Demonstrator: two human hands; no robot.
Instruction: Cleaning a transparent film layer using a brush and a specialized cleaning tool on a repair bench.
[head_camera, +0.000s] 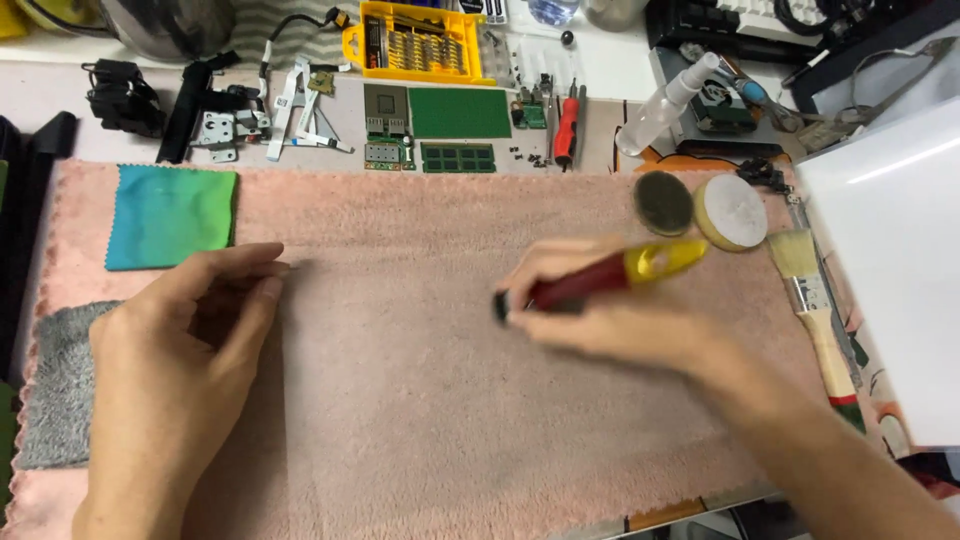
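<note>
My right hand (590, 315) grips a tool with a dark red shaft and a clear yellow end (625, 270), blurred, held low over the middle of a pink fluffy towel (420, 420). The tool's dark tip (500, 305) points left, close to the towel. My left hand (190, 330) rests on the towel's left part, fingers curled together and pinched; whether something small sits between them I cannot tell. A green-blue cloth (170, 215) lies just beyond that hand.
Behind the towel lie green circuit boards (455, 120), metal brackets (225, 125), a red screwdriver (566, 130), a yellow bit case (415, 42) and a spray bottle (665, 105). Two round pads (700, 208) and a paintbrush (812, 300) sit right. A grey cloth (60, 390) lies left.
</note>
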